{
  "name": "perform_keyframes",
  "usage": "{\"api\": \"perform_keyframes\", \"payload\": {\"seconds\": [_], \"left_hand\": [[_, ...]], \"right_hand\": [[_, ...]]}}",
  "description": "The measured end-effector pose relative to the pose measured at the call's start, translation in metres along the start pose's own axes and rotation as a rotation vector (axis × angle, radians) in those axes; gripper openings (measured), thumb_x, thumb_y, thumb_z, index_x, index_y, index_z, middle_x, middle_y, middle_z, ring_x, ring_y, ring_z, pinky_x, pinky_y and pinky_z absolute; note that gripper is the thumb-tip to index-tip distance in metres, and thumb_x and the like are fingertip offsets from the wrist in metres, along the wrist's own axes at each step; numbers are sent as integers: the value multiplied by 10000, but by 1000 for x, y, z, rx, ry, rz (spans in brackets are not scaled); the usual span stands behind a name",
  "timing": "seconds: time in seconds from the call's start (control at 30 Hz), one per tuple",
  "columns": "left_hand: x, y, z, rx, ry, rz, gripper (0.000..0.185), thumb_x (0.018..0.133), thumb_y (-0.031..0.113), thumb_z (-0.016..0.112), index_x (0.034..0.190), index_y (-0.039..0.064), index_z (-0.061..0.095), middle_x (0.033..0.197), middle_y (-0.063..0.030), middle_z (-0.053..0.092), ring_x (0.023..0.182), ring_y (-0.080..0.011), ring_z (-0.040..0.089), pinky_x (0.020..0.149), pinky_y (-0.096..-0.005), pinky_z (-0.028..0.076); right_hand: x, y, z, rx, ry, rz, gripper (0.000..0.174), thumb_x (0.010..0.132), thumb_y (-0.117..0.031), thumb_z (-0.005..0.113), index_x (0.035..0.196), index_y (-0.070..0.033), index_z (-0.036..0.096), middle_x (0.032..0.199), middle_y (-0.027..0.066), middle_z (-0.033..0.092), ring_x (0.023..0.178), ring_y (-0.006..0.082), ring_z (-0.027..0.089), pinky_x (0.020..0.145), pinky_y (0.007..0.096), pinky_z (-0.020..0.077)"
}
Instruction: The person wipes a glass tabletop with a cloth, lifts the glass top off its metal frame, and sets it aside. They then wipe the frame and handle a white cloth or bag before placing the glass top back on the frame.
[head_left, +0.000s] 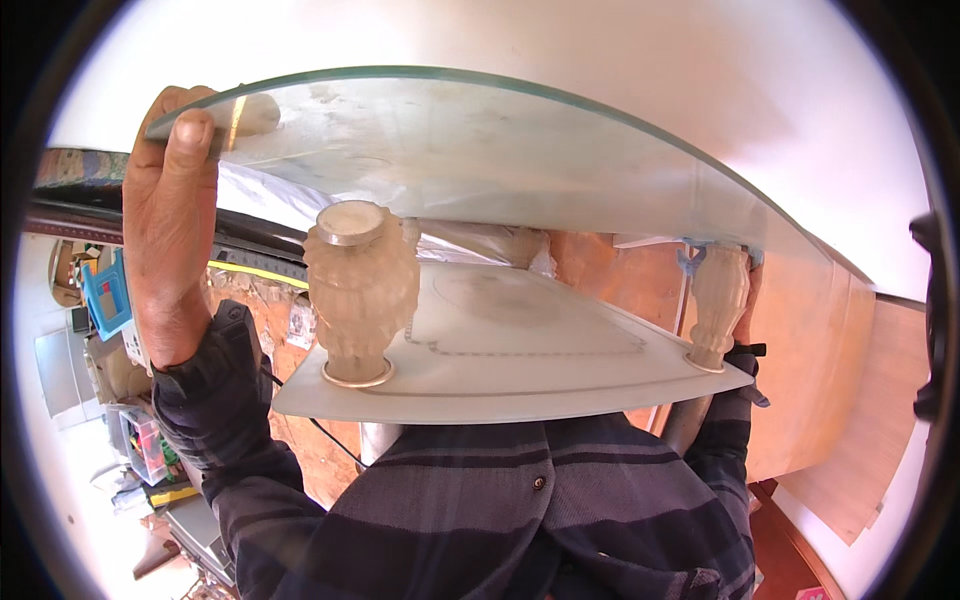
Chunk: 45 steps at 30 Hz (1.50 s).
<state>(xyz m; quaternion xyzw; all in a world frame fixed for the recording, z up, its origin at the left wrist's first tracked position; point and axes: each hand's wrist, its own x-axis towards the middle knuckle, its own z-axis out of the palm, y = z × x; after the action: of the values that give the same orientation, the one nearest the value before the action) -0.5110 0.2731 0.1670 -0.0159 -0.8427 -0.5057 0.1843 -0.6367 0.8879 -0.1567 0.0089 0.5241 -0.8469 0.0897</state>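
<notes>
My left hand (169, 187) grips the left edge of a curved clear glass tabletop (525, 150), thumb on the near side and fingers behind. The pane is tilted, its left end raised. Under it stands a frosted, moulded glass pillar (360, 300) with a metal-rimmed round cap, apart from the pane. A similar pillar (716, 304) stands at the right, its top close under the glass. Both rise from metal rings on a frosted glass shelf (510, 367). My right hand (752, 281) is mostly hidden behind the right pillar, beside a bluish cloth-like piece (694, 259); its grip is unclear.
White plastic sheeting (480, 247) lies behind the shelf, with wooden panels (802, 360) at the right. At left are a blue plastic frame (107, 292), a clear bin (142, 446) and a dark case (199, 532). A black cable (334, 442) runs below the shelf.
</notes>
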Motion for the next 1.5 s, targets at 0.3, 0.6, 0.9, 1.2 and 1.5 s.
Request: {"api": "perform_keyframes", "payload": {"seconds": [0.3, 0.6, 0.9, 1.2, 1.5], "left_hand": [[-29, -83, -6, -250, 5, -151, 590, 1094, 344, 670, 1571, 33, 516, 1532, -82, 586, 1487, -246, 473, 1326, -466, 256], [-54, -137, 12, -420, 131, -111, 541, 1096, 355, 676, 1516, 26, 583, 1449, -60, 627, 1387, -198, 518, 1263, -414, 326], [-61, -138, 10, -481, 105, -127, 483, 1088, 334, 702, 1473, 50, 630, 1402, -21, 660, 1335, -164, 549, 1221, -387, 365], [-48, -106, 26, -242, 65, -74, 507, 1095, 527, 604, 1064, 23, 646, 1121, -119, 668, 1163, -277, 614, 1122, -464, 432], [-39, -102, 21, -188, 45, -102, 657, 1000, 650, 682, 993, -7, 666, 1016, -151, 707, 1085, -316, 687, 1062, -489, 503]], "right_hand": [[-4, -3, -1, -4, 36, -33, 449, 1143, -324, 572, 1500, -83, 446, 1332, 134, 672, 1103, 299, 738, 879, 412, 655], [15, 16, -71, -791, 43, -135, 320, 1059, -146, 663, 1359, -41, 624, 1210, 101, 675, 1163, 259, 664, 970, 393, 598], [6, 0, -51, 14, -19, 167, 388, 1129, -315, 517, 1369, -35, 640, 1395, 142, 676, 1281, 277, 643, 1056, 425, 567], [17, -5, -38, -144, 26, 104, 345, 1099, -258, 502, 1314, -23, 635, 1375, 173, 688, 1277, 271, 647, 1126, 431, 512], [28, -42, 2, -361, -69, 73, 116, 981, -57, 622, 1093, -30, 632, 1177, 144, 741, 1025, 192, 697, 948, 340, 562]]}}
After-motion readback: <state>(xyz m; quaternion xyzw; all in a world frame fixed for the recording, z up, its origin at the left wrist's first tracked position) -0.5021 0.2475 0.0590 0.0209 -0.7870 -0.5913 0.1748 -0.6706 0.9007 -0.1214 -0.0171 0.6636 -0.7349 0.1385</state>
